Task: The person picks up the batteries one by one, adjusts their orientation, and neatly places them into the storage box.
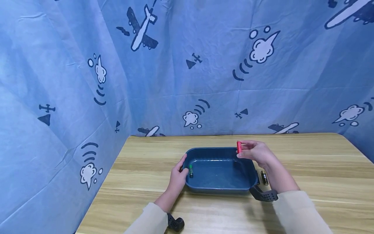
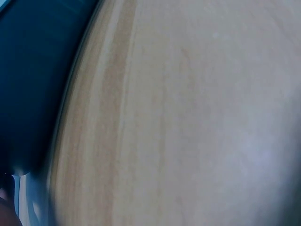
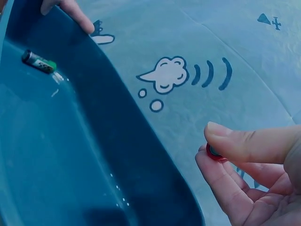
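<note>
A dark blue plastic bin [image 1: 217,175] sits on the table. My left hand [image 1: 177,180] grips its left rim, thumb over the inner side and fingers along the outside. Above the bin's back right corner, my right hand [image 1: 258,154] pinches a red battery [image 1: 239,147] between thumb and fingers, held upright in the head view. The right wrist view shows that battery's round end [image 3: 214,152] at the fingertips. Inside the bin, near the left wall, lies a green and black battery [image 1: 191,171]. Another battery, black and gold [image 1: 264,177], lies outside the right wall, close to my right forearm.
The wooden table [image 1: 140,162] extends around the bin on all sides. Behind it and on the left hangs a blue cloth [image 1: 175,74] printed with planes and clouds. Black wrist straps [image 1: 264,195] with camera mounts stick out near both sleeves.
</note>
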`<state>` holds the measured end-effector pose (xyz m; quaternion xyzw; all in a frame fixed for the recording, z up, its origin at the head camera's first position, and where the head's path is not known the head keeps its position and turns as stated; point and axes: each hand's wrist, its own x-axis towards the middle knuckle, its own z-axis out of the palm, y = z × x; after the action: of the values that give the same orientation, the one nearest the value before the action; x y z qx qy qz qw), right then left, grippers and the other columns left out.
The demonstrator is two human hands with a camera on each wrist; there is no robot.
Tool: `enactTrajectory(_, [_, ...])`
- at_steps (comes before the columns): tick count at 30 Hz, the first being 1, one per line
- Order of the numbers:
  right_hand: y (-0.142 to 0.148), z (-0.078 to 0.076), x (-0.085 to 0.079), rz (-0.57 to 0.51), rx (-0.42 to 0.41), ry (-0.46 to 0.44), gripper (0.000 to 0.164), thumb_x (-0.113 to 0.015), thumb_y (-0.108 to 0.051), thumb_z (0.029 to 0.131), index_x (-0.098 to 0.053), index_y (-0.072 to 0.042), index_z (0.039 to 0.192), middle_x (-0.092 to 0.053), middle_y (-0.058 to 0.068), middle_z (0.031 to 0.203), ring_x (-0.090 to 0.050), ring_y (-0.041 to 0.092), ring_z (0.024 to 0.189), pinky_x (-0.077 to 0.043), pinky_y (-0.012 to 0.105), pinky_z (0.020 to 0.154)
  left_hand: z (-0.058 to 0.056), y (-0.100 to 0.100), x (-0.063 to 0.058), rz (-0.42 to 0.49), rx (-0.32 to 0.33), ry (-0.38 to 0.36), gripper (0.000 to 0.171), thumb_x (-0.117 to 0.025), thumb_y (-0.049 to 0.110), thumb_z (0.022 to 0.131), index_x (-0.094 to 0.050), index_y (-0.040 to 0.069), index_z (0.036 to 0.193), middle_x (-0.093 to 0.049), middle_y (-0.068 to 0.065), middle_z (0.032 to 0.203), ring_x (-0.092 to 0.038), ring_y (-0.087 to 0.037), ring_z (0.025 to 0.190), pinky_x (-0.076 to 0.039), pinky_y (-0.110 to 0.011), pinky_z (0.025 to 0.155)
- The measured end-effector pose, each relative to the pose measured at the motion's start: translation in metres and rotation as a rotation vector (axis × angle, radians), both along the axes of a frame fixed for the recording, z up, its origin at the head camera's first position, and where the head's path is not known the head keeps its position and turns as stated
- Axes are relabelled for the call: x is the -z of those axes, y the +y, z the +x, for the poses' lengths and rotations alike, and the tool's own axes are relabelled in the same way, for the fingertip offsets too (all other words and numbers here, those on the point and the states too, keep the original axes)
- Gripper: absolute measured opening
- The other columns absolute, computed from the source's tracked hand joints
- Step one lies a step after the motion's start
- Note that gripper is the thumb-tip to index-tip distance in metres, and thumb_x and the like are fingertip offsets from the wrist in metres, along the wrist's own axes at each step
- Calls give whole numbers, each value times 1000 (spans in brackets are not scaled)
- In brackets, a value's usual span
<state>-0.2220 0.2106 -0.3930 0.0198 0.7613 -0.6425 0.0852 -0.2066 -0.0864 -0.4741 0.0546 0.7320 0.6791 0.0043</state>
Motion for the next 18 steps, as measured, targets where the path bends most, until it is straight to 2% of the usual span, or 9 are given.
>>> enactTrajectory(4, [-6,-3,-2,4,7,-29,70,-69,3,76,-35,10,137,-55,26,114,-65,13,80,-53,30,78,6,0,-14,14,13,-8,56,-41,-8,86,-38,3,140,-32,-12,147,-23,-29,136,-27,-41,104])
enactTrajectory(8, [-11,-6,-4,36,15,-50,68,-69,0,77,-37,7,137,-54,23,115,-64,14,81,-53,31,81,12,1,-26,-13,10,-11,55,-41,-7,86,-37,0,140,-31,-13,146,-24,-30,135,-28,-41,103])
enactTrajectory(14, [-16,-9,-1,6,-1,-41,68,-70,1,76,-38,8,135,-57,19,108,-64,14,79,-53,33,81,14,2,-29,-12,6,-14,55,-40,-7,86,-37,0,140,-32,-13,146,-24,-30,135,-27,-41,104])
enactTrajectory(18, [-18,-10,0,1,-4,-43,68,-71,1,75,-39,8,134,-57,18,106,-63,13,78,-54,29,76,13,1,-27,-9,3,-14,55,-41,-8,85,-37,0,140,-32,-13,146,-24,-30,135,-27,-41,104])
